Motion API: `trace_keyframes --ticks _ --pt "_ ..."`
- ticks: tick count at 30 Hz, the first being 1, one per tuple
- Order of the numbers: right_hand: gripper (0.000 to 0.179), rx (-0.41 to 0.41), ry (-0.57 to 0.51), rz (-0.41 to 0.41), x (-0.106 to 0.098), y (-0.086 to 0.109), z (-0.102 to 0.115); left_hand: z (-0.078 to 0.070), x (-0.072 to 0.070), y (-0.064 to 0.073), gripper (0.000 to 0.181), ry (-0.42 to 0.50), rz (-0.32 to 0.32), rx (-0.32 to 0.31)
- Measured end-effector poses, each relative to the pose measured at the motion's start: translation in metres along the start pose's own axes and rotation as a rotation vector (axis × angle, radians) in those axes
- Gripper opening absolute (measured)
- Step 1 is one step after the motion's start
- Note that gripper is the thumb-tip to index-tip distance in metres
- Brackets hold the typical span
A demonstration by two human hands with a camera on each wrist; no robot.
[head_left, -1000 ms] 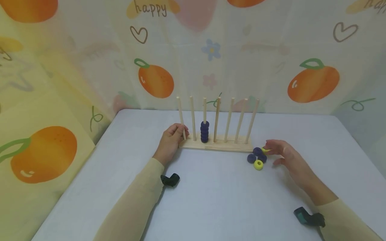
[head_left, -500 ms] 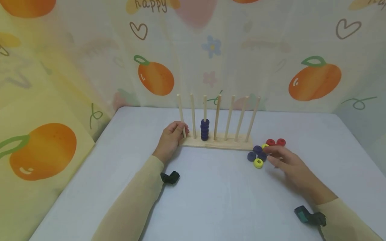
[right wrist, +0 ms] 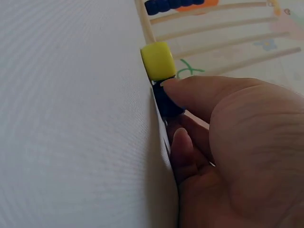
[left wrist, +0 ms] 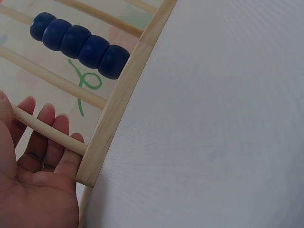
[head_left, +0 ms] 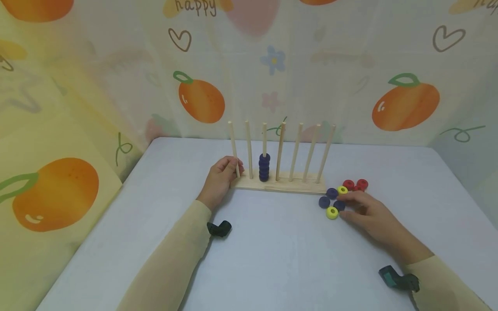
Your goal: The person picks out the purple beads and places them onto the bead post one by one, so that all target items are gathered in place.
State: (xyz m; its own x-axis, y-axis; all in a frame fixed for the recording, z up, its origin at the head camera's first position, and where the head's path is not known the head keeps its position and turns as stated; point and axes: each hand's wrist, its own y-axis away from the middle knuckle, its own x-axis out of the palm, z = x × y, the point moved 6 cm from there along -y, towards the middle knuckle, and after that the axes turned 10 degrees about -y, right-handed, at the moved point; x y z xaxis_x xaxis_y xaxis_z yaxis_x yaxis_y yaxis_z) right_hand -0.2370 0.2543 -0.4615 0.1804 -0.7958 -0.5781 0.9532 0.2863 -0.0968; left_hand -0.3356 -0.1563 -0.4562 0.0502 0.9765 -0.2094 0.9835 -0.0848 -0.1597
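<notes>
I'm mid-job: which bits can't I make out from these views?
Head: part of the nearest red bead, hidden by the right hand.
Right wrist: part of the blue bead, under that hand.
Left wrist: top of the end peg, behind the left hand; tip of the beaded peg, past the left edge.

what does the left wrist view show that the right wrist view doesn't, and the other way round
Only the left wrist view shows the left hand, its fingers curled behind the end peg.

Only the right wrist view shows the right hand, with thumb and finger on a loose dark blue bead, and a yellow bead beside it.

Both show part of the wooden rack, the stacked blue beads (cut off at the top in the right wrist view), the white tabletop and the patterned backdrop.
</notes>
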Motion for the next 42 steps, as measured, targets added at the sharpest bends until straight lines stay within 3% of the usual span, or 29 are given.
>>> trace_keyframes --ticks 6,30,42 --pt "0.035 -0.046 0.002 -0.03 0.0 -0.001 0.004 0.001 -0.001 0.0 0.044 -0.001 -0.005 -0.011" --pt "0.037 -0.015 0.025 -0.064 -0.003 0.001 0.009 0.003 0.001 0.0 0.049 -0.007 -0.011 -0.008" --pt "0.036 -0.066 -0.014 -0.087 -0.003 0.004 0.018 0.002 0.0 0.0 0.044 0.0 -0.009 -0.001"
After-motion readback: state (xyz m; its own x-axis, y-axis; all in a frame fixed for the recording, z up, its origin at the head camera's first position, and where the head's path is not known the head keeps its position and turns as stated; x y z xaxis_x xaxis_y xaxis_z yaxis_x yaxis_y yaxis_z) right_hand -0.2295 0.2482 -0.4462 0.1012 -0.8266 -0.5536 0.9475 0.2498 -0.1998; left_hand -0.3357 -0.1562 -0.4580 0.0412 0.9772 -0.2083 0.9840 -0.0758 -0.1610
